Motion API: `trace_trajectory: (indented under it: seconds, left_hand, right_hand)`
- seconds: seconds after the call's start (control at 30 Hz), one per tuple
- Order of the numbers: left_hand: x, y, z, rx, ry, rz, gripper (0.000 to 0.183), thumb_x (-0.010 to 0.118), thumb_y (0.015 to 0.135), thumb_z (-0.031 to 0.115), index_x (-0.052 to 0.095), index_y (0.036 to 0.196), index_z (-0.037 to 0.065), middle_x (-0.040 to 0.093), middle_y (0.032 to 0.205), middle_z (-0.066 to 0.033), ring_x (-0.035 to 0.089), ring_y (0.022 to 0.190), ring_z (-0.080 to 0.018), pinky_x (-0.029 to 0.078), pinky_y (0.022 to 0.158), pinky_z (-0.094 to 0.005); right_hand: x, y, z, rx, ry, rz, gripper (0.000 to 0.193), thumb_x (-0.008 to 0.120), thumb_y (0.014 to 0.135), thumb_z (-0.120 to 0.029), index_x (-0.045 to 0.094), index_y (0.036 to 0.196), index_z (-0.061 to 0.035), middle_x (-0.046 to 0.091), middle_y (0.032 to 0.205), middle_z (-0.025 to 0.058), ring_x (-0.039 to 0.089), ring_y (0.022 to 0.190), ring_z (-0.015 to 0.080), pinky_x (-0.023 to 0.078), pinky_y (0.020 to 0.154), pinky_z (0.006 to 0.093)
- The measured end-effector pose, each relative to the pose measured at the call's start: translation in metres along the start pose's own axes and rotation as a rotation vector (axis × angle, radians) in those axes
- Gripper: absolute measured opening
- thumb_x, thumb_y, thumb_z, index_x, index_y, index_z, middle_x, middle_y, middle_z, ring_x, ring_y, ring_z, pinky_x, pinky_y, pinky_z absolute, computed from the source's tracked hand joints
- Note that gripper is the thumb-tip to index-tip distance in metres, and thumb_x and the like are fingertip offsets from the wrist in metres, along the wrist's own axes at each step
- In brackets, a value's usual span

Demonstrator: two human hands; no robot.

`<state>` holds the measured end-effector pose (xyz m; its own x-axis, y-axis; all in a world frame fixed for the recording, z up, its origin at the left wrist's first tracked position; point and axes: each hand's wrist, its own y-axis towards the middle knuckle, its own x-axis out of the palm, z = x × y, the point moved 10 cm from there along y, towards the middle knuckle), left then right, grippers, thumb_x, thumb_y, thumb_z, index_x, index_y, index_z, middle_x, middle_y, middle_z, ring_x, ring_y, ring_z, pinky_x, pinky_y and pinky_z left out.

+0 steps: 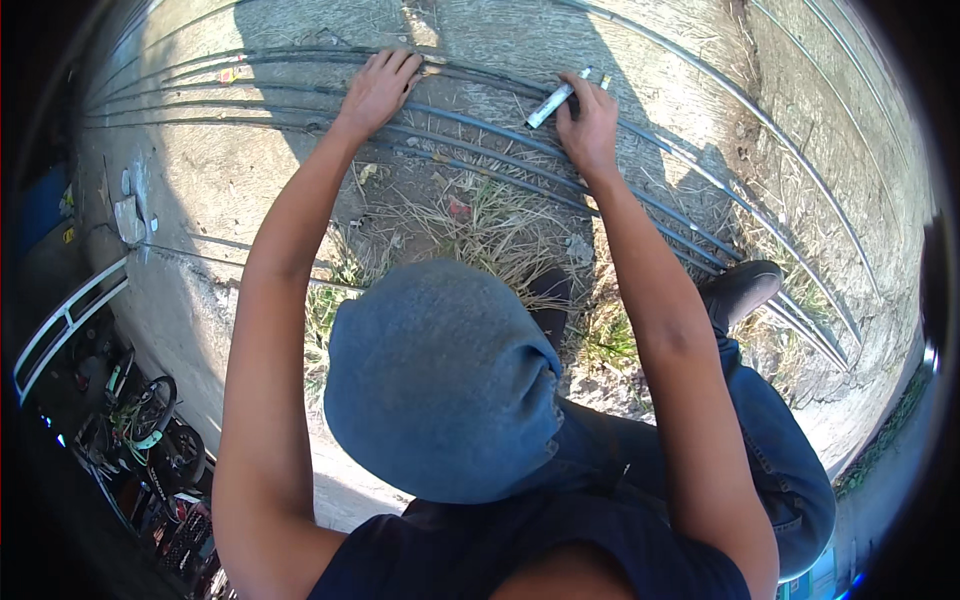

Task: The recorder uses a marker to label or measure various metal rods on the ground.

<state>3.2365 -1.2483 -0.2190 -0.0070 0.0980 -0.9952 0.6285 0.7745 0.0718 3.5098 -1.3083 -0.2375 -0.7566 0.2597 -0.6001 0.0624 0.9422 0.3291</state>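
Observation:
Several long, thin metal rods lie side by side across the ground in front of me, curving with the wide view. At the far side of the bundle, my left hand rests over a dark rod, its fingers curled down onto it. Farther right, my right hand grips a white marker-like tube between thumb and fingers, close above the same rods. A small yellowish tip shows beside its fingers; whether it belongs to the tube I cannot tell. The hand partly covers the rods beneath it.
Dry grass grows between me and the rods. My dark shoe stands by their right ends. More rods cross the concrete at right. A pale block, a white rail and a bicycle are at left.

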Motion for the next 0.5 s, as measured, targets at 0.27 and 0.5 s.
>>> trace_trajectory:
  seconds: [0.27,0.5]
  left_hand:
    - [-0.039,0.029,-0.023,-0.024,-0.098,-0.214,0.03,0.059,0.099,0.022,0.057,0.126,0.009,0.062,0.12,-0.009,0.058,0.116,-0.0308,0.049,0.1,-0.0425]
    - [-0.09,0.012,-0.065,-0.426,-0.169,-0.422,0.035,0.053,0.104,0.028,0.055,0.133,0.01,0.062,0.125,-0.015,0.059,0.118,-0.0367,0.051,0.096,-0.0467]
  right_hand:
    - [-0.054,0.011,0.03,0.218,0.114,0.042,0.037,0.067,0.089,-0.003,0.064,0.126,-0.0059,0.071,0.109,0.0153,0.066,0.101,0.0329,0.049,0.089,0.0443]
    - [-0.09,0.13,0.018,0.418,0.226,-0.111,0.031,0.064,0.096,-0.008,0.061,0.127,-0.0052,0.074,0.1,0.0187,0.072,0.089,0.0291,0.053,0.077,0.0383]
